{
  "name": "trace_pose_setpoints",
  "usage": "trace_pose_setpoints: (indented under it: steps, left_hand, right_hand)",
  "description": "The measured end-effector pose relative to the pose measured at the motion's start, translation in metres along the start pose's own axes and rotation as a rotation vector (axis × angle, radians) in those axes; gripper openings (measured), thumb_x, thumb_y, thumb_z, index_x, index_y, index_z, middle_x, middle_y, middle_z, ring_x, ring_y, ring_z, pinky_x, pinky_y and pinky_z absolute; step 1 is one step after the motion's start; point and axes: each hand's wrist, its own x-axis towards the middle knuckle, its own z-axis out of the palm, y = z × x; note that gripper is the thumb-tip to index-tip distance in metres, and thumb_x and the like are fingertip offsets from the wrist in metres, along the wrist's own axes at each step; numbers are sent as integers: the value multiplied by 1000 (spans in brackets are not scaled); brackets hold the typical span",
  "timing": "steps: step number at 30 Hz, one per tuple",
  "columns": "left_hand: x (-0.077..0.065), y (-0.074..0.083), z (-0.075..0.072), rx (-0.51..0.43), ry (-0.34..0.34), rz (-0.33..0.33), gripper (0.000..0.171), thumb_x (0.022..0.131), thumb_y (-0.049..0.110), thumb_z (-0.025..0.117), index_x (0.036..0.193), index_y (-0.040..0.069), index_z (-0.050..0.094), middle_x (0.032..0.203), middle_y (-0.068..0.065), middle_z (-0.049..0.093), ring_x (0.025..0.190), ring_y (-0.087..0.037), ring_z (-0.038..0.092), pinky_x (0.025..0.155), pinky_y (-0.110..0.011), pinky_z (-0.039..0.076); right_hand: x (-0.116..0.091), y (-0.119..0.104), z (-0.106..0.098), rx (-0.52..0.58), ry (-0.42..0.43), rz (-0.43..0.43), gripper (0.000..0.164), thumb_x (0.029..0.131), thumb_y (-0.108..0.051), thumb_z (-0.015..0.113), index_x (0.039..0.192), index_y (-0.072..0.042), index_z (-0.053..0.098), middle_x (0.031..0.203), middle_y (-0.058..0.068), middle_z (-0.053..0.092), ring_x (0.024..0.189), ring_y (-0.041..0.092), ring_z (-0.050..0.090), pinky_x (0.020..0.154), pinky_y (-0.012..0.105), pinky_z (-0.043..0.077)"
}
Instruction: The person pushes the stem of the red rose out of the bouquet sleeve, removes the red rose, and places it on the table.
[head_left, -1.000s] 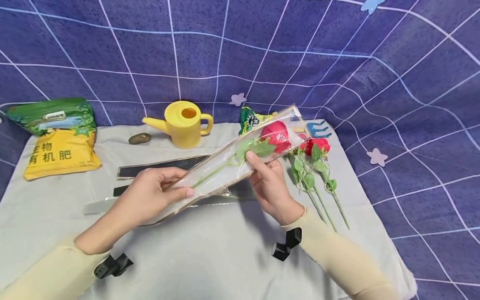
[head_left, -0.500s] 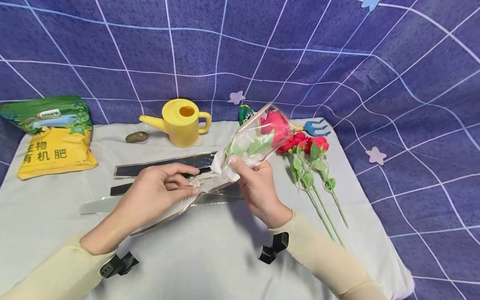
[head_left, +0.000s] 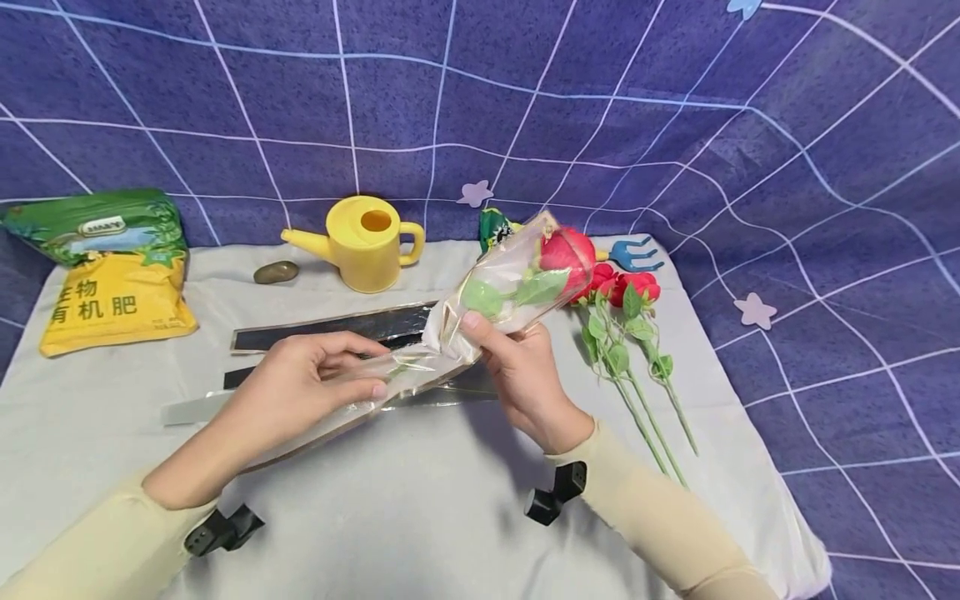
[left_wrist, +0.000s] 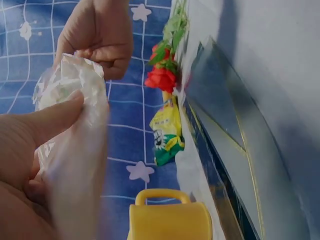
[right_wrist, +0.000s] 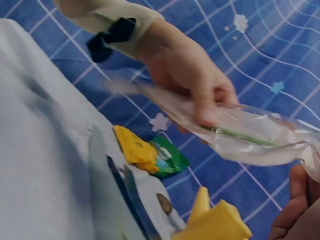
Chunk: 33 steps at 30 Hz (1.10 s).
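Both hands hold a clear, gold-edged flower sleeve (head_left: pixel 491 271) above the table, slanting up to the right. Inside its upper end is a red rose (head_left: pixel 567 254) with green leaves. My right hand (head_left: pixel 525 383) pinches the sleeve just below the leaves, thumb on top, where the film is bunched into folds. Lower down, my left hand (head_left: pixel 296 392) pinches the tail between thumb and fingers. In the right wrist view, the green stem (right_wrist: pixel 240 135) shows through the film between the hands. The left wrist view has the crinkled film (left_wrist: pixel 75 82) under the left thumb, with the blossom hidden.
Black and clear flat sleeves (head_left: pixel 330 327) lie behind the hands. More red roses (head_left: pixel 633 292) rest at right beside a blue rake (head_left: pixel 633 254). A yellow watering can (head_left: pixel 367 250), stone (head_left: pixel 276 272), small green packet (head_left: pixel 495 232) and fertilizer bag (head_left: pixel 116 275) line the back.
The sleeve was smooth around the rose a second ago; now it is bunched at the middle. My right hand has shifted left along it. Since half a second ago, the rose end has tipped slightly right.
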Motion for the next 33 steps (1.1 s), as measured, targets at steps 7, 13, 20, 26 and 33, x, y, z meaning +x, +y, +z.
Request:
trace_pose_setpoints:
  steps: [7,13,20,26,33]
  left_hand:
    - [-2,2,-12,94,1,-11,43,75,49,74,106,21,68,91,8,69,78,-10,60,67,-28,47]
    - [2,12,-15,-1,-63,25,43,75,46,75,110,22,65,101,4,67,87,-10,63,73,-29,50]
    - [11,21,-9,49,-70,38,49,73,53,74,115,33,61,94,10,65,80,-11,58,70,-32,46]
    - [17,19,1,72,-51,95,38,78,46,73,110,27,65,92,7,63,79,-12,54,69,-31,45]
    - [15,18,-5,84,-40,22,53,76,53,71,118,20,66,101,7,65,81,-13,55,71,-31,45]
  right_hand:
    - [10,-14,-11,100,36,-11,38,81,-5,73,115,-3,57,107,10,61,90,17,59,76,27,48]
    - [10,-14,-13,118,38,-14,39,81,-6,73,116,-3,57,109,10,61,94,21,60,80,32,49]
    - [5,-9,-9,44,21,-43,35,81,-5,74,113,-4,59,101,9,63,83,16,59,69,27,48]
    - [2,-6,-6,-5,-49,-52,19,84,-8,71,101,-4,64,94,8,65,81,15,60,72,29,49]
    - [3,-12,-10,46,-82,-78,20,89,-13,66,105,-2,61,100,11,62,90,19,61,79,32,49]
